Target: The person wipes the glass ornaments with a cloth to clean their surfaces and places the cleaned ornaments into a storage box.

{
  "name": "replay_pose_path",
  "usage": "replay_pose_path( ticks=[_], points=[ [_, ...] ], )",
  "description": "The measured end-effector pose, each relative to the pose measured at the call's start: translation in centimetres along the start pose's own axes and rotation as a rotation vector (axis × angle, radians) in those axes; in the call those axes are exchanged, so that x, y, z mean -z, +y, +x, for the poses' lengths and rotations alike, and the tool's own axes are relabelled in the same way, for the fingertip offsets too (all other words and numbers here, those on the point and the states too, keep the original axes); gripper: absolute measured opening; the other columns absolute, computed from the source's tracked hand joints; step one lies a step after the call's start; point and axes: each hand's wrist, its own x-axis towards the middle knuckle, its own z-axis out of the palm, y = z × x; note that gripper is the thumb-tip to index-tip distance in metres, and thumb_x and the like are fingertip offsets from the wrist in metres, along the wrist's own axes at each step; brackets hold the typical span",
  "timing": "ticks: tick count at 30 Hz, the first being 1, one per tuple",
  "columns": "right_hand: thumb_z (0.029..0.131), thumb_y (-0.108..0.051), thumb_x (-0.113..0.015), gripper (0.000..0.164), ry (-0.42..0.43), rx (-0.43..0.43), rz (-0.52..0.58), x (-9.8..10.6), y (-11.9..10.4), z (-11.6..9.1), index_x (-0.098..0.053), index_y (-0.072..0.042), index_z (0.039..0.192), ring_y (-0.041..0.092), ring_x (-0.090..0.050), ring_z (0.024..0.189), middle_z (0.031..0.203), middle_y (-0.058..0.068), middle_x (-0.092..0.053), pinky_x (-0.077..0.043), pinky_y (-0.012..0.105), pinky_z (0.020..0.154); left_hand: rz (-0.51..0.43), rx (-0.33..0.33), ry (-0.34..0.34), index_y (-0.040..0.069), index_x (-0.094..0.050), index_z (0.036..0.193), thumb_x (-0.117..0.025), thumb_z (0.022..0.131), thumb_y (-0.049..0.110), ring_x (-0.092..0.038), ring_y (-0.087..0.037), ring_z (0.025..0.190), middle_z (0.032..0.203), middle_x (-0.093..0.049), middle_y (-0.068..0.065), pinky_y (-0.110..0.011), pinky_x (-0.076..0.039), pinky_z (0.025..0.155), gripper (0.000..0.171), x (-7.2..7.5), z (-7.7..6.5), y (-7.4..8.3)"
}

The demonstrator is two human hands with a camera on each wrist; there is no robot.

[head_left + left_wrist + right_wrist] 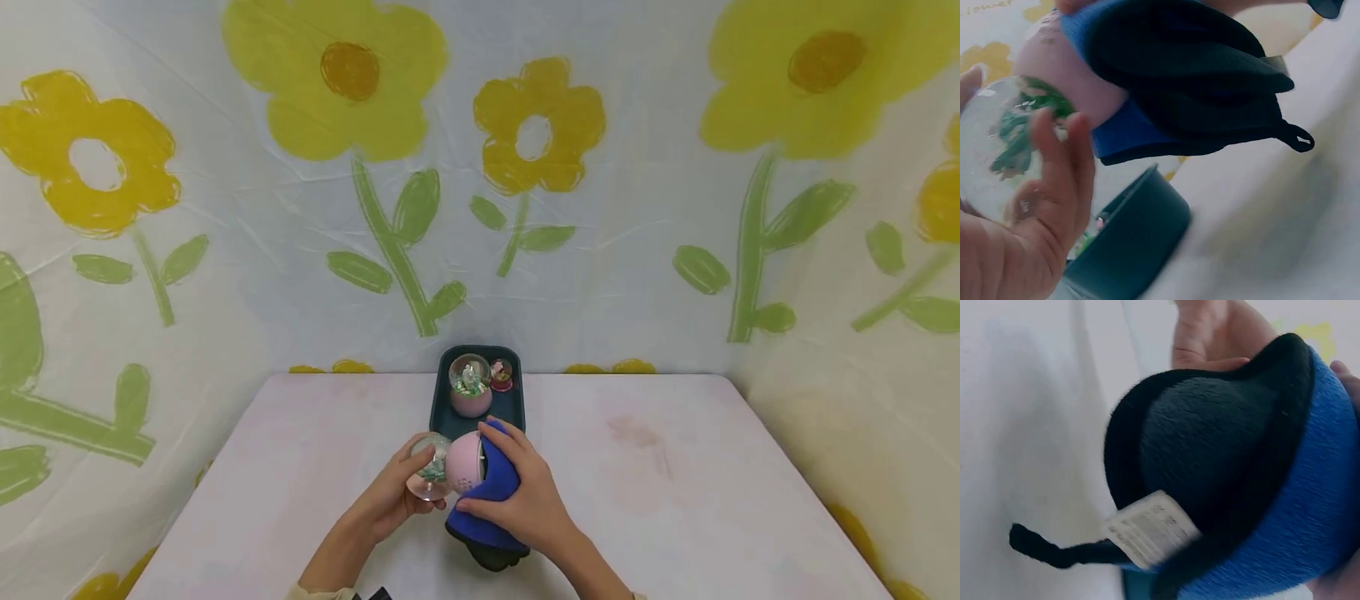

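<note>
A snow globe with a pink base [463, 463] lies tipped on its side between my two hands, above the table. My left hand [386, 496] holds its clear glass ball [985, 144], with a green figure visible inside. Against the base, my right hand [536, 496] grips a blue plush cloth [498, 479], thumb and fingers on opposite sides of it. The cloth is folded, with a dark inner side, black edging, a hanging loop [1297, 136] and a white label [1152, 530]. It covers part of the base, so the underside is mostly hidden.
Just beyond my hands stands a dark green tray [514, 410] on the pale table [637, 483]. In it are another pink-based snow globe [471, 398] and a much smaller one with a red base [501, 382]. A flower-printed fabric [622, 275] hangs behind the table.
</note>
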Motion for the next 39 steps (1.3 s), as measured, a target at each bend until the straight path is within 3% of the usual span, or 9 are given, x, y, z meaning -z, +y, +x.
replay_pose_path(
  ticks=[7,11,15,17,21,24,27,32,39],
  points=[
    [0.072,-0.031,-0.087,0.08,0.088,-0.108,0.055,1.6,0.3,0.1,-0.046,-0.037,0.141,0.032,-0.044,0.13,0.15,-0.002,-0.039,-0.045,0.057,0.093,0.07,-0.033,0.131,0.01,-0.026,0.143,-0.048,0.1,0.04,-0.064,-0.02,0.063,0.1,-0.061,-0.012,-0.023,-0.049,0.056,0.056,-0.3,0.3,-0.3],
    [0.077,-0.022,-0.084,0.076,0.118,-0.018,0.075,1.7,-1.2,0.8,-0.046,-0.032,0.143,0.032,-0.042,0.132,0.152,-0.002,-0.034,-0.045,0.055,0.093,0.122,-0.064,0.189,0.01,-0.032,0.138,-0.052,0.099,0.039,-0.063,-0.019,0.059,0.094,-0.062,-0.012,-0.023,-0.048,0.053,0.053,0.0,0.1,0.3],
    [0.079,-0.019,-0.082,0.077,0.032,0.133,0.034,1.4,-3.2,1.8,-0.044,-0.025,0.146,0.036,-0.033,0.136,0.158,0.003,-0.022,-0.045,0.055,0.093,0.156,-0.1,0.169,0.009,-0.037,0.136,-0.054,0.098,0.034,-0.061,-0.018,0.058,0.09,-0.063,-0.012,-0.024,-0.048,0.051,0.049,0.0,0.6,0.5],
    [0.081,-0.03,-0.08,0.083,-0.045,0.141,-0.017,0.9,-3.1,2.0,-0.035,-0.026,0.151,0.036,-0.026,0.14,0.16,0.003,-0.014,-0.044,0.055,0.095,0.175,-0.13,0.164,0.008,-0.038,0.135,-0.056,0.098,0.031,-0.061,-0.018,0.057,0.088,-0.064,-0.013,-0.024,-0.048,0.049,0.047,0.0,0.9,0.3],
    [0.079,-0.046,-0.079,0.101,-0.174,0.072,-0.033,0.3,-1.0,1.5,-0.015,-0.028,0.155,0.033,-0.018,0.143,0.162,-0.002,-0.003,-0.038,0.06,0.098,0.19,-0.137,0.191,0.004,-0.039,0.135,-0.059,0.095,0.026,-0.062,-0.019,0.053,0.088,-0.065,-0.013,-0.026,-0.048,0.048,0.049,-0.4,1.2,-0.3],
    [0.078,-0.044,-0.08,0.096,-0.231,0.065,-0.005,0.7,-0.3,1.4,-0.019,-0.029,0.152,0.036,-0.023,0.141,0.162,-0.002,0.001,-0.04,0.061,0.095,0.171,-0.122,0.226,0.005,-0.042,0.133,-0.061,0.094,0.03,-0.06,-0.021,0.052,0.086,-0.064,-0.012,-0.028,-0.048,0.048,0.05,-0.6,1.6,-0.1],
    [0.079,-0.043,-0.079,0.085,-0.219,0.097,-0.062,1.2,-0.2,2.0,-0.03,-0.031,0.148,0.038,-0.031,0.137,0.162,-0.002,-0.001,-0.045,0.057,0.092,0.17,-0.152,0.246,0.007,-0.045,0.129,-0.061,0.094,0.033,-0.058,-0.02,0.051,0.083,-0.063,-0.012,-0.027,-0.046,0.048,0.046,-1.1,2.1,0.6],
    [0.08,-0.043,-0.079,0.076,-0.119,0.11,-0.136,1.1,0.6,3.4,-0.04,-0.033,0.144,0.036,-0.044,0.129,0.159,-0.001,-0.015,-0.049,0.053,0.088,0.225,-0.202,0.3,0.009,-0.046,0.129,-0.064,0.092,0.033,-0.059,-0.021,0.051,0.088,-0.062,-0.014,-0.026,-0.047,0.048,0.048,-1.9,2.8,1.6],
    [0.077,-0.04,-0.082,0.073,-0.064,0.004,-0.014,0.6,1.9,2.9,-0.044,-0.036,0.138,0.033,-0.05,0.121,0.151,-0.002,-0.033,-0.051,0.054,0.083,0.383,-0.266,0.385,0.011,-0.049,0.129,-0.071,0.088,0.025,-0.061,-0.031,0.053,0.103,-0.058,-0.017,-0.032,-0.05,0.046,0.049,-2.9,2.4,1.1]
  ],
)
